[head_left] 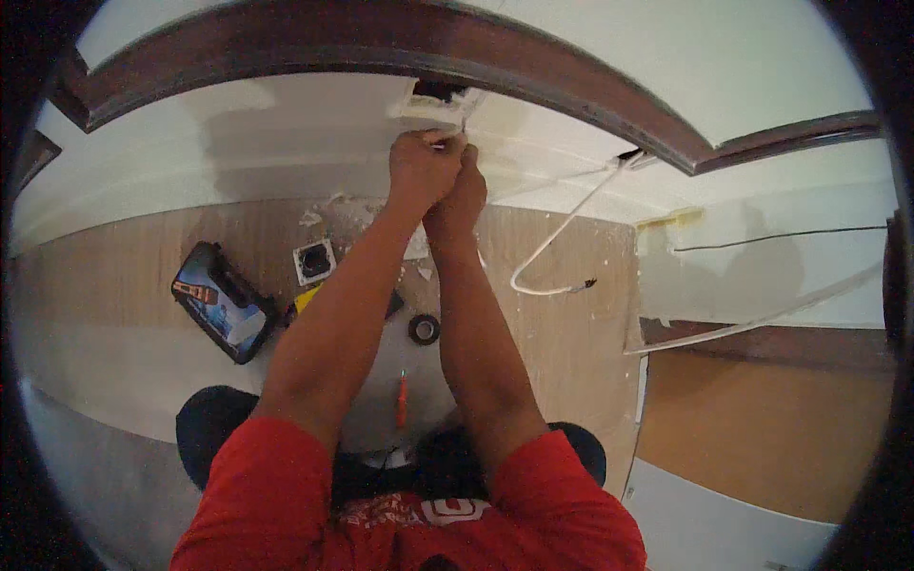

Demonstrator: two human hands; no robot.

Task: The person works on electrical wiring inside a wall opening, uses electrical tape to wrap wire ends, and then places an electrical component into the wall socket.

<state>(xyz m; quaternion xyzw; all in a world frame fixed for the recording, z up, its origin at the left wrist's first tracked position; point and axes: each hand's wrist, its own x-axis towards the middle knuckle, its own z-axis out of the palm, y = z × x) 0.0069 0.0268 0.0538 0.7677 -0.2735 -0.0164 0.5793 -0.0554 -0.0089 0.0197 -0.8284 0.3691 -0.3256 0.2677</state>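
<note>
Both hands meet at the white wall, just under a rough rectangular hole (440,90). A thin wire (464,122) comes down from the hole's right edge to my fingertips. My left hand (421,176) is closed, its thumb and fingers pinching at the wire. Close against it, my right hand (463,195) is also closed around the wire's end. A small pale bit shows between the fingers, too blurred to name. The fingertips are partly hidden by the hands themselves.
On the floor lie a tool case (224,303), a square white socket frame (314,261), black tape (424,329), an orange-handled screwdriver (402,400) and plaster crumbs. A white cable (547,249) hangs from a second hole at right. Dark wooden trim (381,43) crosses above.
</note>
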